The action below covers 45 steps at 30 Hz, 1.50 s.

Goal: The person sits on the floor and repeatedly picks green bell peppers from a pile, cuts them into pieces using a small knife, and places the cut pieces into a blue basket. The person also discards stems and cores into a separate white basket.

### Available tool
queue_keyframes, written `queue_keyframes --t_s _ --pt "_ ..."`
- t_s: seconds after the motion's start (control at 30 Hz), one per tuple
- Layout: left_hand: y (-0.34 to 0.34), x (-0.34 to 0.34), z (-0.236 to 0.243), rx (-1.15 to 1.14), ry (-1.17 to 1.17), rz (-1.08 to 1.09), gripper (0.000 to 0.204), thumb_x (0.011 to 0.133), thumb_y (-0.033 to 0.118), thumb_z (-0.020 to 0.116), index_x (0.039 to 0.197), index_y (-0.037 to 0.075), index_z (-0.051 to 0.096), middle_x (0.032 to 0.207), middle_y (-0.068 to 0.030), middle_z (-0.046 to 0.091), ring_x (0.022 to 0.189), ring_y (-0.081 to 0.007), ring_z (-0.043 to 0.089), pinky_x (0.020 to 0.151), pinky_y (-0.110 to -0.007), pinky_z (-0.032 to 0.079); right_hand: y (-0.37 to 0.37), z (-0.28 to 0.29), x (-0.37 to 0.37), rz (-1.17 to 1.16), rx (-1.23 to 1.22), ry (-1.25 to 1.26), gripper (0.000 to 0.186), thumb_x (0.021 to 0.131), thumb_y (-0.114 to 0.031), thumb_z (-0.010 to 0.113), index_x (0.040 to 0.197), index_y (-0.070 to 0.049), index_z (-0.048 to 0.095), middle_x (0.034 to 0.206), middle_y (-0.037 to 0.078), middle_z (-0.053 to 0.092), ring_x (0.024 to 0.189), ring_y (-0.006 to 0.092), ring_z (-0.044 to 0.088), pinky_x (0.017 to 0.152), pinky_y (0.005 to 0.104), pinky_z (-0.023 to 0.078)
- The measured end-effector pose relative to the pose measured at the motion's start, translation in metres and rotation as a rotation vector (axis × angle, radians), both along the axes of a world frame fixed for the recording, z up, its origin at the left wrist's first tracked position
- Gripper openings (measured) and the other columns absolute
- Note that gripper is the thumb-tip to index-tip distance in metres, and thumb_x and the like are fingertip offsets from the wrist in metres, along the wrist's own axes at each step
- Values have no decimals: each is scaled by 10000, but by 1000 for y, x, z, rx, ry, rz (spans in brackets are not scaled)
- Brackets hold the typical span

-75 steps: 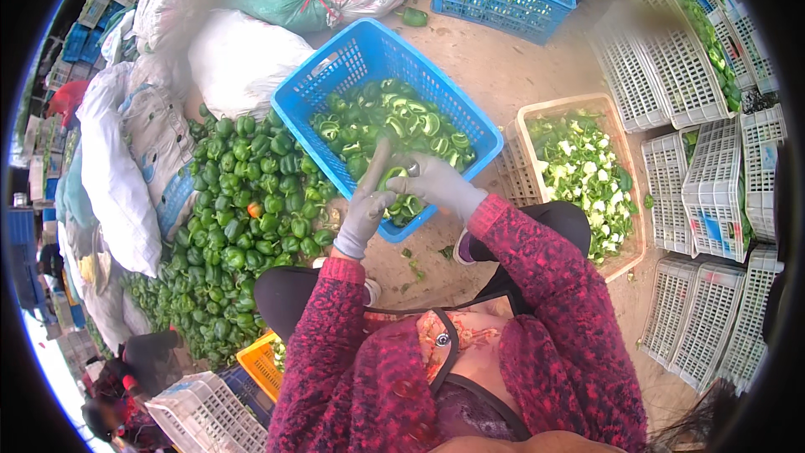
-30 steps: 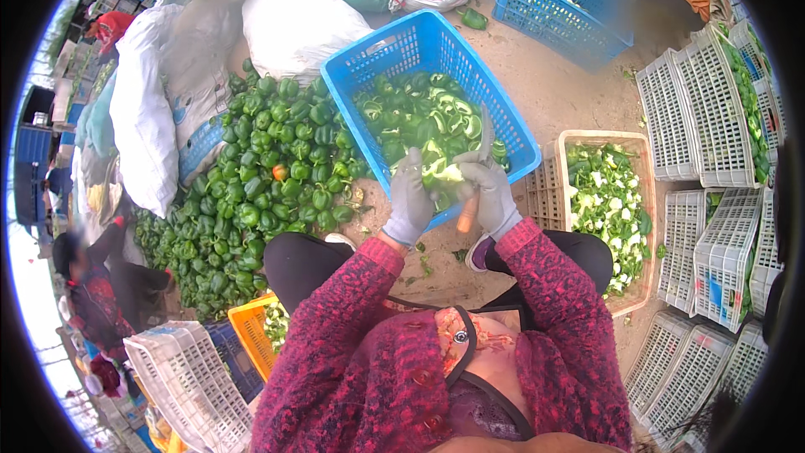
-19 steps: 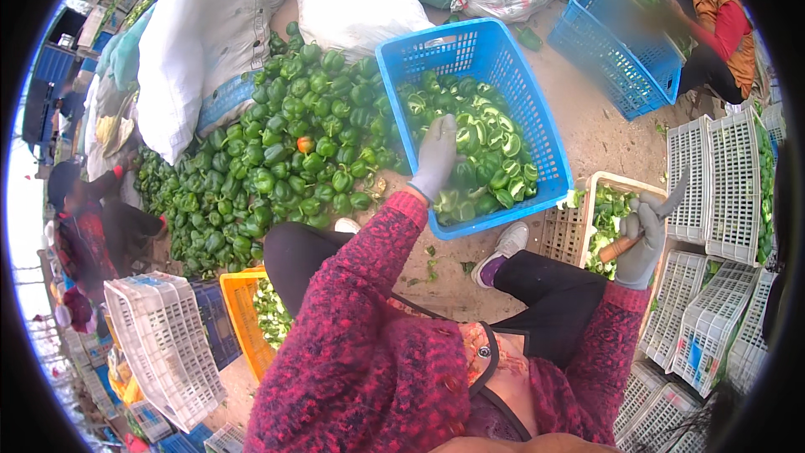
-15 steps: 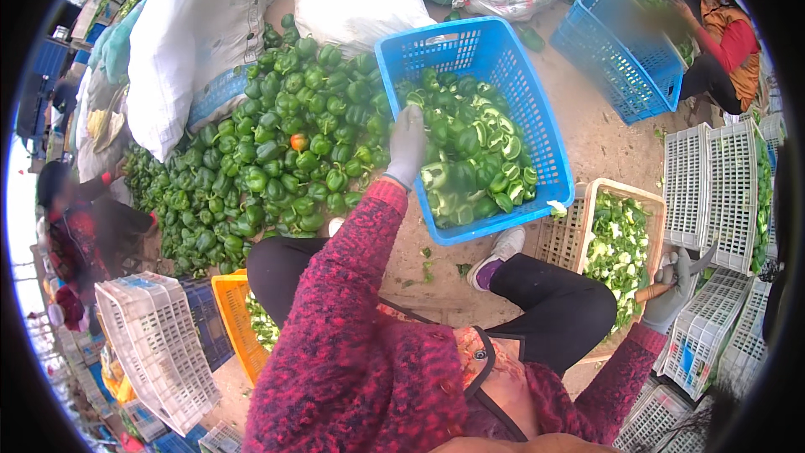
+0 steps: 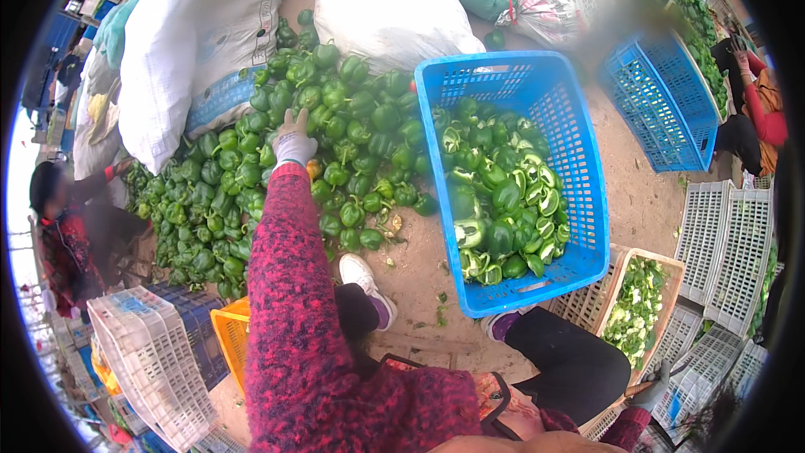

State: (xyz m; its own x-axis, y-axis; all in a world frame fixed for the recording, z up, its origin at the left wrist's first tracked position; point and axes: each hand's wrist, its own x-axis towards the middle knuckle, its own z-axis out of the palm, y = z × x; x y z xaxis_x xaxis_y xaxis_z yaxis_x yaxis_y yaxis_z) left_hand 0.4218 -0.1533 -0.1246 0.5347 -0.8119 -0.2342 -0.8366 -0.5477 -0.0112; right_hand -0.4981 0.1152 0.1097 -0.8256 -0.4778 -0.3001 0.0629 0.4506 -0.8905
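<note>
My left hand (image 5: 295, 141), in a pale glove, reaches over the heap of whole green bell peppers (image 5: 220, 169). Its fingers are stretched out and apart at the peppers, with nothing seen in them. At the lower right, my right hand (image 5: 656, 391), in a grey glove, is closed round the wooden handle of a knife (image 5: 637, 389); the blade points up and to the right. Between my feet and the sacks stands a blue crate (image 5: 597, 193), partly filled with cut green pepper halves (image 5: 503, 193).
A beige crate (image 5: 616, 289) of pepper cores and trimmings stands beside my right knee. White sacks (image 5: 390, 13) back the heap. White crates (image 5: 147, 361) and a yellow crate (image 5: 228, 331) are on the left. One person (image 5: 71, 226) sits at left, another (image 5: 759, 109) at far right near a second blue crate (image 5: 662, 101).
My left hand has moved from the blue crate's left rim leftward onto the pepper heap, its fingers now spread. My right hand, still with the knife, sits lower in view. The view has shifted.
</note>
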Motion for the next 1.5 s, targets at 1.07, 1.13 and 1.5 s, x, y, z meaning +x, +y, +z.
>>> queue_keyframes --t_s 1.07,1.13,1.5 --pt "162 -383 188 -544 1615 -224 520 878 144 760 1283 -47 496 1150 -92 616 959 -135 621 882 -282 528 -108 -43 346 1430 -4 287 228 928 -195 580 994 -4 685 823 197 694 748 287 695 696 423 522" --pt "156 -386 181 -440 1639 -94 505 876 142 756 1269 -49 503 1164 -103 609 980 -143 620 889 -288 529 -121 -59 349 1414 157 221 238 920 -197 571 992 -1 685 830 188 704 741 285 691 699 428 526" --pt "128 -381 139 -397 2222 176 513 916 70 603 1401 -16 462 1317 -146 587 1213 -259 613 1029 -461 527 -148 -73 337 905 153 -876 228 938 -179 605 1060 -1 676 746 15 579 486 106 440 477 287 376"
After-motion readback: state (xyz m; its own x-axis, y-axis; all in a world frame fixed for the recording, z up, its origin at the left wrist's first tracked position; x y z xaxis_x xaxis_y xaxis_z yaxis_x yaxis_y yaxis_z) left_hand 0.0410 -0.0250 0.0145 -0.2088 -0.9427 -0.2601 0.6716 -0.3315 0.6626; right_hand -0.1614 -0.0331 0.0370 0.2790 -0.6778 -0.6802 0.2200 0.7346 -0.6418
